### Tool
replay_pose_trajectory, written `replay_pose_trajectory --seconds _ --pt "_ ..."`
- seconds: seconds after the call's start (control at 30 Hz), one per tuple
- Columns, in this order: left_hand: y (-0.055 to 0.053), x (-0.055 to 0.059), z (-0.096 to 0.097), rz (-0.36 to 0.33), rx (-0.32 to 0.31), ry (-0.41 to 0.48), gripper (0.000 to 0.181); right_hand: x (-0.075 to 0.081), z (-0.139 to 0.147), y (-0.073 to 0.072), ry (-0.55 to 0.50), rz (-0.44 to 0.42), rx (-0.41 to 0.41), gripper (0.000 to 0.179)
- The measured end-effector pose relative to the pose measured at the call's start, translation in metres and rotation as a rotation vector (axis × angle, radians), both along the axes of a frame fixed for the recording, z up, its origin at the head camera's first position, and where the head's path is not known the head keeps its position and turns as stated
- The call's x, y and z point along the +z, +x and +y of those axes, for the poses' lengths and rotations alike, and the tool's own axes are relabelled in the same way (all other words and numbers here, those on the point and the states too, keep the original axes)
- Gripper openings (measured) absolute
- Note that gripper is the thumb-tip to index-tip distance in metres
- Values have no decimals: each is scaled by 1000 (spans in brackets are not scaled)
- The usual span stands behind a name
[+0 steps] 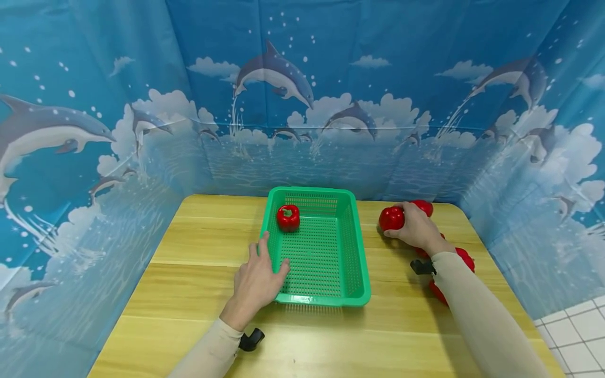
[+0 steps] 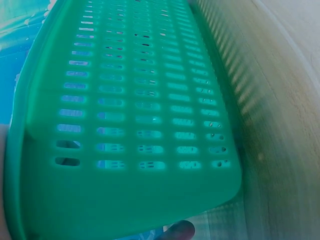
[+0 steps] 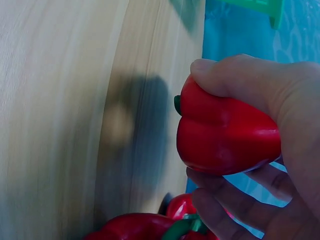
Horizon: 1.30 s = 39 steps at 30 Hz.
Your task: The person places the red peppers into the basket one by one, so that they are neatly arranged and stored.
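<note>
A red bell pepper (image 3: 225, 135) with a green stem is held in my right hand (image 1: 417, 229), thumb on one side and fingers on the other. In the right wrist view its shadow falls on the wood, apart from it. My left hand (image 1: 257, 281) rests at the left rim of a green plastic basket (image 1: 361, 262), fingers spread and thumb reaching over the inner side. The basket's slotted wall (image 2: 125, 110) fills much of the left wrist view, with a fingertip (image 2: 181, 230) at the bottom edge. Another red bell pepper (image 1: 288, 219) stands upright in the basket's far left corner.
Several more red peppers lie on the right of the wooden table (image 1: 198, 294), partly hidden under my right hand and forearm; one pepper (image 1: 424, 207) shows just beyond that hand. A dolphin-print curtain (image 1: 293, 152) borders the table's back and sides.
</note>
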<state>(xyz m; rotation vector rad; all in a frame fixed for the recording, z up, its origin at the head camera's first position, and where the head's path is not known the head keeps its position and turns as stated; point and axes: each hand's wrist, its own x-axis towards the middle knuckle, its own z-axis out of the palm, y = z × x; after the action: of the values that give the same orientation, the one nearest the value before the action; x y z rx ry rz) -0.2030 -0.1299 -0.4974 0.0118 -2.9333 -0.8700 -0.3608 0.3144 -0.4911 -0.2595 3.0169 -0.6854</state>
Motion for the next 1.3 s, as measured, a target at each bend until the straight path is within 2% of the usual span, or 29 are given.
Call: replay_pose_trajectory --seconds 0.43,0.63,0.87,1.17,1.3 --pt "2 -3 -2 8 -2 3 97 10 -17 11 -17 53 19 97" --pt "2 -3 -3 8 -14 2 98 13 -24 17 -89 114 45 93" --pt "1 2 -3 19 -22 10 97 18 -36 24 -151 175 50 89" --pt "-1 2 -1 21 -25 12 97 30 -52 32 -206 199 52 90" --pt "0 2 0 14 -26 13 97 31 -57 37 -214 184 52 93"
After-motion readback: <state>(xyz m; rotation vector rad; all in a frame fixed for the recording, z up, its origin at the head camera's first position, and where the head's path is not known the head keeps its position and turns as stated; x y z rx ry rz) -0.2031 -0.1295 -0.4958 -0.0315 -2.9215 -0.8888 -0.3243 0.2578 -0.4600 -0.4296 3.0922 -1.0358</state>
